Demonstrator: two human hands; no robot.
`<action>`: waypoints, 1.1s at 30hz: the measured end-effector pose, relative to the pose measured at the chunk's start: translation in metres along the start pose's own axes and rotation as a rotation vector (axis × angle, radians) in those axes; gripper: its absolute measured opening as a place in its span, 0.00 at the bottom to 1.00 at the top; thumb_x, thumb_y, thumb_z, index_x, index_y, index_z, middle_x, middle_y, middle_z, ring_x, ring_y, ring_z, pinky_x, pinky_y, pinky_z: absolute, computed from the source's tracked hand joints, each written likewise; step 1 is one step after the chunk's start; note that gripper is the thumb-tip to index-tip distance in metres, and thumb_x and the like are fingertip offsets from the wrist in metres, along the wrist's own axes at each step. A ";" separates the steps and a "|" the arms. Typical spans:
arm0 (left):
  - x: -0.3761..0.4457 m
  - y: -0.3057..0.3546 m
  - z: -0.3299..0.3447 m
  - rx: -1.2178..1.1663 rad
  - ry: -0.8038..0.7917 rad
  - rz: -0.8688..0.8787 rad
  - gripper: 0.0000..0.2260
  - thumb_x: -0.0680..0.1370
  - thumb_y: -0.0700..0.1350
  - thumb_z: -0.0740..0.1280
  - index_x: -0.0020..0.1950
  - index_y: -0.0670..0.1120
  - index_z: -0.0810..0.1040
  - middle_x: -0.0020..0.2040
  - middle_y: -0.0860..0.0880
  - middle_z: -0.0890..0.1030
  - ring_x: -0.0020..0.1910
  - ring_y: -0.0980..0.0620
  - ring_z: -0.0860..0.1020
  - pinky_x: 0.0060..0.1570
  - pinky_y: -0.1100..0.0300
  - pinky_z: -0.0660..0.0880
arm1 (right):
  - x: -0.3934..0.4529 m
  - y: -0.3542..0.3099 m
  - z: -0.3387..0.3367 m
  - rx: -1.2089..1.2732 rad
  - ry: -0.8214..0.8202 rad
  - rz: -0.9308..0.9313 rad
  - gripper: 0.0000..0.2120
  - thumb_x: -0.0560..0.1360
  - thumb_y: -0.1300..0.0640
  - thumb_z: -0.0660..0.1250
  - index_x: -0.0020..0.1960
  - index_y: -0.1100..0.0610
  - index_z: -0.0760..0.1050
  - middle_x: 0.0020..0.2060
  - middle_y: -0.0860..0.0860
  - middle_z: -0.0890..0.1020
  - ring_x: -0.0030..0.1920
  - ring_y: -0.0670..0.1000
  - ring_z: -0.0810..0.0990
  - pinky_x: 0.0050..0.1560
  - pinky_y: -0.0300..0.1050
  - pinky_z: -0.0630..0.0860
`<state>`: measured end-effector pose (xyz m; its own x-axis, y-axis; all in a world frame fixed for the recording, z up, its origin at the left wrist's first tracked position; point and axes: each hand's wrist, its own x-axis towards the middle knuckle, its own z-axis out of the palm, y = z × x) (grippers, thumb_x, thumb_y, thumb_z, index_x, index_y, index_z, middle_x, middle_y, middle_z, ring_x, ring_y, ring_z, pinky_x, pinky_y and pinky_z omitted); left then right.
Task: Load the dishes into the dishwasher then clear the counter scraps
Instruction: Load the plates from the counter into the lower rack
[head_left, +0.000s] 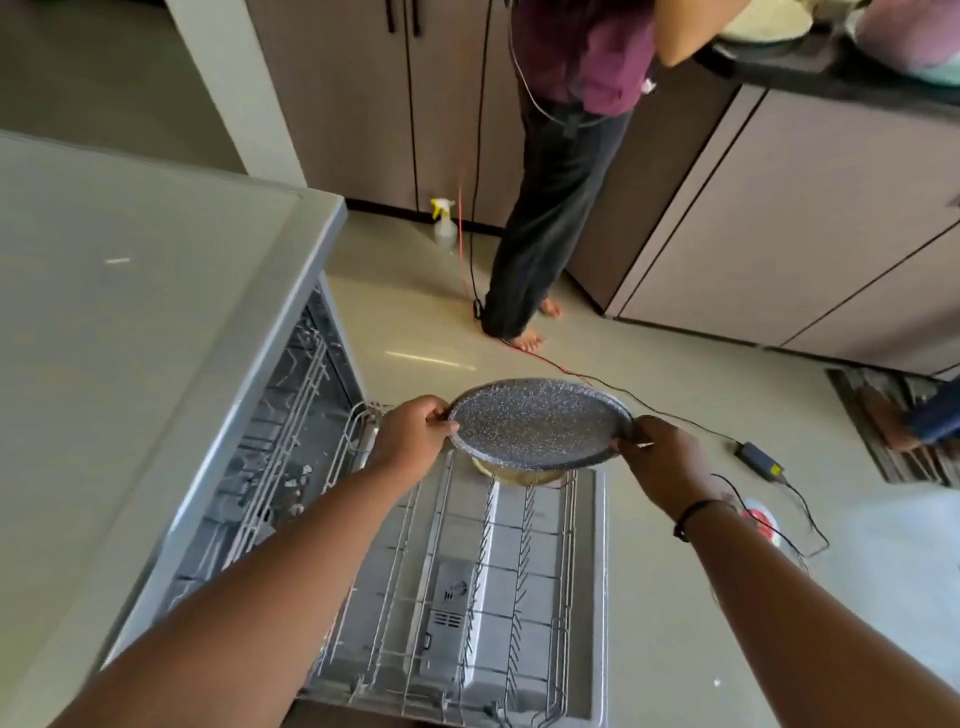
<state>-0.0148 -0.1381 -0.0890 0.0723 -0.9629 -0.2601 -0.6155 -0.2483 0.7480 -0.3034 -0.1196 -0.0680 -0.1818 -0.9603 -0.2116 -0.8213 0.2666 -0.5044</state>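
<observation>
The floor is made of pale beige glossy tiles and it reflects streaks of light. At the left stands a light grey smooth countertop. Tall brown-grey cabinet doors with dark handles close the back wall, and similar lower cabinets run along the right under a black counter. A clear spray bottle with a yellow trigger stands on the floor near the cabinets. Thin red and black cables cross the tiles to a small black power adapter. A dark striped floor mat lies at the right edge.

bowl mostly hidden under plate
</observation>
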 end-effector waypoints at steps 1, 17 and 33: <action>0.010 -0.005 0.011 0.000 0.009 0.003 0.04 0.75 0.43 0.71 0.46 0.43 0.81 0.42 0.48 0.83 0.42 0.49 0.80 0.37 0.62 0.70 | 0.010 0.007 0.009 -0.004 0.007 0.017 0.04 0.75 0.56 0.68 0.47 0.56 0.79 0.43 0.55 0.83 0.46 0.59 0.80 0.39 0.42 0.67; 0.135 -0.123 0.161 0.115 -0.058 -0.180 0.08 0.73 0.46 0.72 0.47 0.42 0.82 0.40 0.47 0.79 0.40 0.50 0.75 0.33 0.62 0.62 | 0.129 0.123 0.177 -0.096 -0.092 0.126 0.09 0.77 0.54 0.62 0.48 0.58 0.78 0.43 0.59 0.82 0.45 0.61 0.79 0.38 0.44 0.68; 0.164 -0.171 0.206 0.198 -0.164 -0.185 0.09 0.75 0.48 0.71 0.50 0.44 0.82 0.46 0.43 0.83 0.45 0.44 0.80 0.42 0.58 0.72 | 0.151 0.163 0.242 -0.176 -0.278 0.163 0.11 0.78 0.54 0.59 0.50 0.56 0.79 0.46 0.57 0.82 0.43 0.56 0.76 0.40 0.43 0.67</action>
<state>-0.0592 -0.2317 -0.3853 0.0800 -0.8693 -0.4877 -0.7460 -0.3767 0.5492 -0.3343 -0.2011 -0.3845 -0.1837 -0.8411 -0.5088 -0.8785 0.3727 -0.2989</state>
